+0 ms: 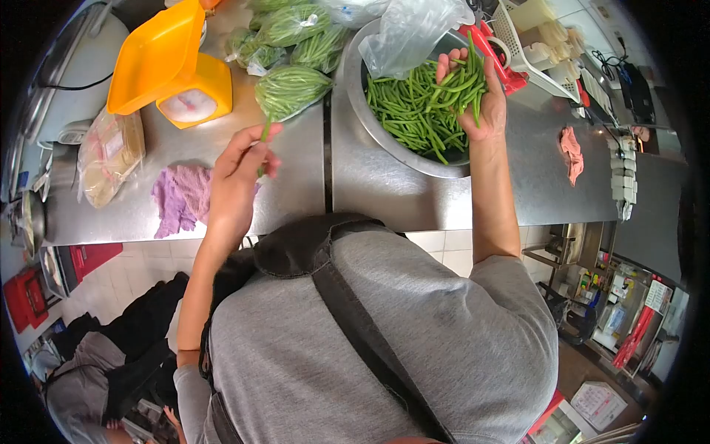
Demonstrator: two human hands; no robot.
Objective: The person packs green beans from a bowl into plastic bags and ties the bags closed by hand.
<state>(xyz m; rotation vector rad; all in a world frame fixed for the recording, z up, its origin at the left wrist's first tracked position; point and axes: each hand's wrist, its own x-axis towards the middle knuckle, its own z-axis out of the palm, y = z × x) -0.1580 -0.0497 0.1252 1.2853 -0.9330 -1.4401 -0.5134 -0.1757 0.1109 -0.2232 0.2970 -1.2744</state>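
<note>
My right hand (pixel 488 111) is over the right side of a large metal bowl (pixel 362 111), palm up, its fingers curled around a bunch of green beans (pixel 467 83). Many more loose green beans (pixel 410 111) lie in the bowl. My left hand (pixel 248 157) is over the steel counter, pinching what looks like a single green bean (pixel 266 133). Just beyond it lies a clear bag of green beans (pixel 292 92). A crumpled clear plastic bag (pixel 414 33) hangs over the bowl's far rim.
A yellow scale (pixel 196 92) with a tilted pan stands at the back left, near a packet in plastic (pixel 111 155). A purple cloth (pixel 181 196) lies by my left wrist, a pink cloth (pixel 571 154) at right. A white basket (pixel 532 52) holds containers. Another person (pixel 89 377) is at lower left.
</note>
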